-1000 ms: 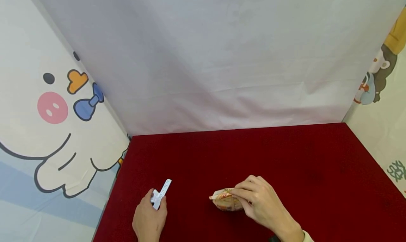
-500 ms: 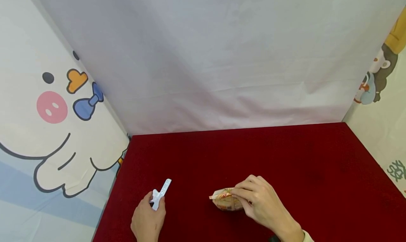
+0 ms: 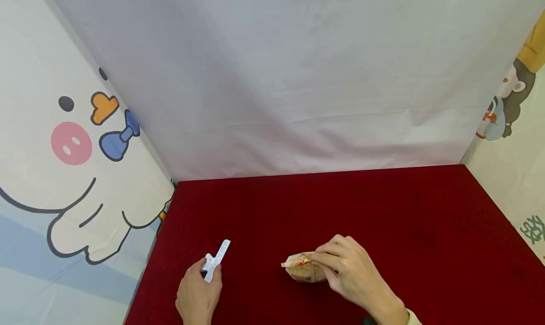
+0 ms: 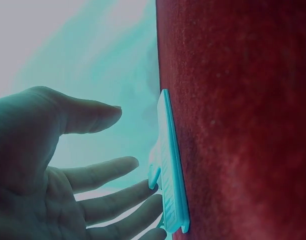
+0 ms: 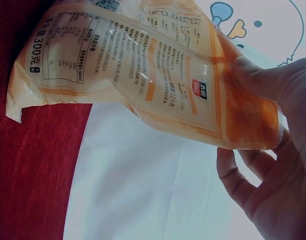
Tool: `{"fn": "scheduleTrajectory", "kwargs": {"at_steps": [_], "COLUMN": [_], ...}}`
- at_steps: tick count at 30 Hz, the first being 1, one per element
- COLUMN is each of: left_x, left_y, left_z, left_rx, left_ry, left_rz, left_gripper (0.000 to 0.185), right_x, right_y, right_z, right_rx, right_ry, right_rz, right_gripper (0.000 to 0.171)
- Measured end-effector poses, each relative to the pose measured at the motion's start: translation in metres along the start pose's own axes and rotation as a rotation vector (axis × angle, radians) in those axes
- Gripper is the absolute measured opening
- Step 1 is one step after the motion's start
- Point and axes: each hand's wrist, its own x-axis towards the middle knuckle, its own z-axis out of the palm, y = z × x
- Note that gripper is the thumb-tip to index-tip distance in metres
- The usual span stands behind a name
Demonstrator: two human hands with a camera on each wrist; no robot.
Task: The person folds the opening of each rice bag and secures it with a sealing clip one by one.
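Note:
My right hand (image 3: 355, 270) pinches the gathered top of a printed orange-and-cream plastic food bag (image 3: 304, 270) on the red table. In the right wrist view the bag (image 5: 138, 65) stretches sideways from thumb and fingers, its back covered in small print and a "300克" mark. At left, a pale strip-shaped bag clip (image 3: 219, 256) with a small raised piece on its side lies on the cloth. My left hand (image 3: 198, 292) is right beside it, thumb and fingers spread. In the left wrist view the middle fingertips reach the clip (image 4: 172, 170), while the thumb stands off it.
A dark red cloth covers the table (image 3: 323, 206). Behind it hangs a pale grey fabric backdrop (image 3: 298, 79), with cartoon-printed panels at the left (image 3: 72, 197) and right (image 3: 506, 150). A cream sleeve (image 3: 413, 318) shows at the right wrist.
My left hand has shifted slightly left and toward the near edge, and the clip has moved very little. The right hand and the bag stay in place.

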Motion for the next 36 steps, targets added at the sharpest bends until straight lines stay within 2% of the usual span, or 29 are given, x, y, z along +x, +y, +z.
{"fn": "scheduleTrajectory", "kwargs": {"at_steps": [10,14,20,27,33,36], "left_x": [0.0001,-0.0009,-0.001,0.0004,-0.0015,-0.0022], "left_y": [0.0013,0.0027,0.0042,0.0062,0.0086,0.0094], "left_z": [-0.0001,0.0005,0.0007,-0.0006,0.0025,0.0033], "left_rx": [0.007,-0.002,-0.008,-0.015,-0.009,-0.01], "left_ry": [-0.001,0.04,0.09,0.053,0.108,0.115], "left_rz": [-0.011,0.0,0.024,0.02,0.056,0.059], "left_gripper": [0.052,0.049,0.04,0.026,0.017,0.015], "right_x": [-0.0006,-0.0009,-0.001,-0.0008,-0.0006,-0.0006], "right_y": [-0.0002,0.0001,0.0002,0.0003,0.0003,0.0002], "right_z": [0.0008,0.0011,0.0008,0.0001,0.0003,0.0002], "right_rx": [-0.002,-0.006,-0.003,-0.003,0.0,0.0], "right_ry": [-0.002,-0.004,0.004,0.009,0.015,0.018], "right_rz": [-0.004,-0.003,-0.009,-0.012,-0.015,-0.017], "right_gripper": [0.033,0.033,0.033,0.034,0.034,0.034]}}
